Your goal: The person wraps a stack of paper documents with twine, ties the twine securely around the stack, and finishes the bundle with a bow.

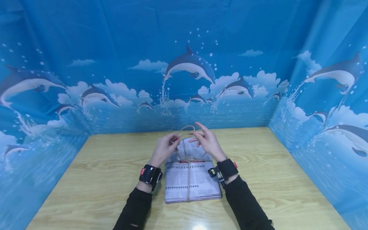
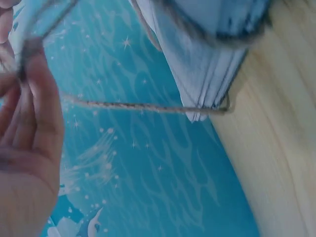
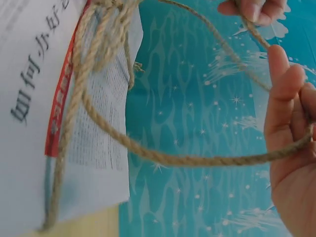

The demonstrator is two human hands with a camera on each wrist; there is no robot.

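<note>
A stack of folded newspapers [image 1: 201, 180] lies on the table, bound crosswise with brown twine [image 1: 188, 185]. Above its far end, my left hand [image 1: 164, 147] pinches a piece of twine between thumb and fingers. In the left wrist view, that hand [image 2: 32, 123] has a blurred loop rising from its fingertips. My right hand [image 1: 211, 144] holds the other length, its index finger stretched out. The right wrist view has twine [image 3: 197, 160] running from a bunched crossing [image 3: 111, 27] on the papers into the curled fingers of the right hand [image 3: 291, 143].
The wood-grain table [image 1: 115, 172] extends on both sides of the stack. A blue curtain printed with dolphins [image 1: 184, 108] stands along the back and both sides of the table. Each wrist wears a black camera band [image 1: 227, 169].
</note>
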